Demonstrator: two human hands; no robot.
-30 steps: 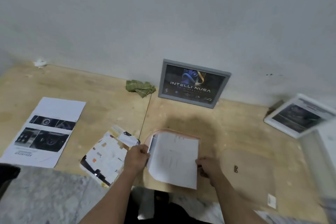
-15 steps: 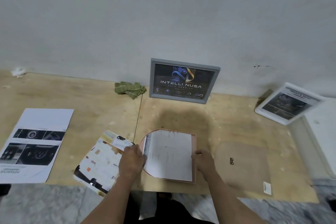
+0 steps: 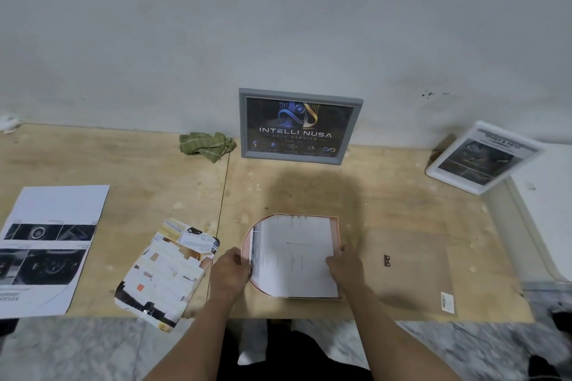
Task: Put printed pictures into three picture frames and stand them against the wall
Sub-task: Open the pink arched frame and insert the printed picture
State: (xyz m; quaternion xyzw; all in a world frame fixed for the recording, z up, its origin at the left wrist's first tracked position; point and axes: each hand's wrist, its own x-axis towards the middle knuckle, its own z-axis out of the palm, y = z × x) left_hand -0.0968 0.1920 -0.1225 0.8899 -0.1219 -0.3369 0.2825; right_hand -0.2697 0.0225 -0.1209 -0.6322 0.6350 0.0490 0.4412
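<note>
Head view: print, lifted a second before, lay flat on pink frame, left hand and right hand pinching its edges; third framing underway.

Both bare forearms reach forward, converging; left hand sits knuckles-up with fingers curled, right hand likewise, fingers bent down at its edge.

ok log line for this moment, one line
step: fitting sheet into pink frame | left hand: holds sheet edge | right hand: holds sheet edge | grey frame: against wall
</note>
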